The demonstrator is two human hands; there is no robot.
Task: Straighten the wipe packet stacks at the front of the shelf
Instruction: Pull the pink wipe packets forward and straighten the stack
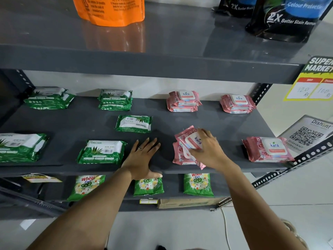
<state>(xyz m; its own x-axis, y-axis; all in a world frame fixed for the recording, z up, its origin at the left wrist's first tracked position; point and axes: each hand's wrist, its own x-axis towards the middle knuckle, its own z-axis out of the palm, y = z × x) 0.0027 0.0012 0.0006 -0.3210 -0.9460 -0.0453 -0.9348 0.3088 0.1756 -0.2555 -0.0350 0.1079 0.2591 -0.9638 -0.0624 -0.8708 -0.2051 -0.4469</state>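
Note:
On the dark grey shelf, a skewed stack of pink Kara wipe packets lies near the front edge, right of centre. My right hand grips the tilted top packet of that stack. My left hand rests flat and open on the bare shelf just left of it, thumb over the front edge. Another pink Kara stack sits at the front right. Green Origami wipe stacks sit at the front centre-left and the front far left.
A single green packet lies mid-shelf. Two green stacks and two pink stacks line the back. The upper shelf carries an orange pouch and black detergent bags. Green Wheel packets stand below.

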